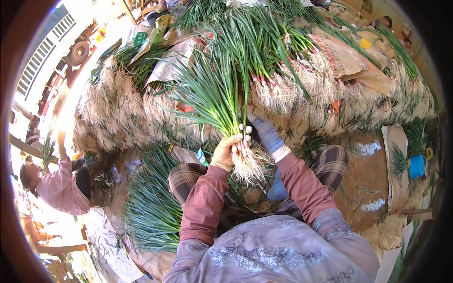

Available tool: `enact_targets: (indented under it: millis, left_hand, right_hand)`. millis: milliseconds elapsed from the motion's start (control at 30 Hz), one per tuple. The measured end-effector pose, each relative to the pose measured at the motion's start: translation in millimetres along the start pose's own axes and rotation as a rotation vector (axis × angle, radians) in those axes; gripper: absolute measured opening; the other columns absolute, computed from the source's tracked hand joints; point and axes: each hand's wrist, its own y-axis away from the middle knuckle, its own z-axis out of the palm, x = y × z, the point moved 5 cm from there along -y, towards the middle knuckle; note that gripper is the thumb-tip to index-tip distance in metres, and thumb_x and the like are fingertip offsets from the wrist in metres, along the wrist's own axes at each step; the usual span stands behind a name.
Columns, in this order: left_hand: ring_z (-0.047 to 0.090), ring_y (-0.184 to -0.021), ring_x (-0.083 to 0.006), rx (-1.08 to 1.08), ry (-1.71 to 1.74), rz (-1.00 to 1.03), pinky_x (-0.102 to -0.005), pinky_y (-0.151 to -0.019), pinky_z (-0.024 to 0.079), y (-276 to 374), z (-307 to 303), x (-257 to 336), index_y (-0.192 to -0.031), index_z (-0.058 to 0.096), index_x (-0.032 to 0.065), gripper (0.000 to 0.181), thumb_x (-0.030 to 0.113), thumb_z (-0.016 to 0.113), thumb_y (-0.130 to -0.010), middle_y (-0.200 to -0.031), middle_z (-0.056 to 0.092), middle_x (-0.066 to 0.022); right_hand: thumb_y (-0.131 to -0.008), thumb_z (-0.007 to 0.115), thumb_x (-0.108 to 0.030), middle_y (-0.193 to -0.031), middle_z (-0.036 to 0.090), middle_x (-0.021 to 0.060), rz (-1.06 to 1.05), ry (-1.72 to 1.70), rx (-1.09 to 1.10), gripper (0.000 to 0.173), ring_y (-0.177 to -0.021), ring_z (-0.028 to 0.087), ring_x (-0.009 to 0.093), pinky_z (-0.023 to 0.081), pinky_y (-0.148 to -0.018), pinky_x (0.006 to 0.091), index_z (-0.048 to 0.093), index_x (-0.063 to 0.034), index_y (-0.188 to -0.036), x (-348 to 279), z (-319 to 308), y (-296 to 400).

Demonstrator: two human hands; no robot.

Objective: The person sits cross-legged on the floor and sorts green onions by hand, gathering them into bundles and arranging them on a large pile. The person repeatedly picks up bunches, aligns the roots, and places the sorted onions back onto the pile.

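My left hand [223,151], in a pale yellow glove, is closed around the lower stalks of a bunch of green garlic plants [221,99]. Long leaves fan out away from me, while the pinkish stem bases and pale roots [249,165] hang towards my lap. To the right of the bunch is my right hand [266,132], in a blue-grey glove, its fingertips partly hidden by the stalks. Whether it grips a stalk is unclear. Small rounded white tips [248,130] show between the hands; I cannot tell if they are bulbs or glove fingertips.
Before me rises a long heap of rooted plants [293,81], partly covered by woven sacks [339,58]. More leafy plants [152,205] lie beside my left knee. A blue container [417,166] stands at right. A person in pink [62,187] works at left; others are farther back.
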Motion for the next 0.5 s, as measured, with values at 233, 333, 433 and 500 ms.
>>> enact_targets:
  millis: [233,333,433,500]
  left_hand:
    - [0.06,-0.077,-0.0156,0.117,-0.254,-0.014,-0.027,-0.066,0.051,-1,3,3,-0.11,0.055,0.0034,0.031,0.007,0.062,-0.08,-0.096,0.062,-0.0106]
    - [0.059,-0.066,-0.0128,0.194,-0.442,0.007,-0.0226,-0.059,0.048,-2,8,5,-0.098,0.061,-0.0028,0.022,0.008,0.063,-0.079,-0.078,0.064,-0.0082]
    - [0.06,-0.057,-0.0146,0.25,-0.61,0.064,-0.0207,-0.05,0.047,-3,12,15,-0.096,0.06,-0.0043,0.02,0.006,0.062,-0.079,-0.072,0.063,-0.0091]
    - [0.059,-0.046,-0.0161,0.283,-0.534,0.154,-0.0201,-0.037,0.041,2,28,22,-0.09,0.061,-0.005,0.017,0.008,0.06,-0.079,-0.069,0.063,-0.0102]
  right_hand:
    - [-0.084,0.065,-0.028,-0.069,0.058,-0.0022,-0.095,0.127,0.064,0.022,-0.056,0.05,0.005,0.042,-0.051,0.0217,0.061,-0.0063,-0.082,0,-9,-6]
    - [-0.081,0.068,-0.02,-0.067,0.054,0.0003,-0.398,0.687,0.344,0.019,-0.055,0.046,0.009,0.039,-0.05,0.0255,0.058,-0.0051,-0.073,-17,-9,2]
    - [-0.082,0.066,-0.019,-0.067,0.05,0.0009,-0.883,0.954,0.569,0.02,-0.057,0.045,0.011,0.04,-0.053,0.0279,0.056,-0.0044,-0.072,-37,-1,24]
    - [-0.084,0.063,-0.023,-0.07,0.053,0.0036,-0.734,0.759,0.775,0.021,-0.061,0.05,0.017,0.043,-0.058,0.0327,0.057,-0.0055,-0.075,-42,-22,26]
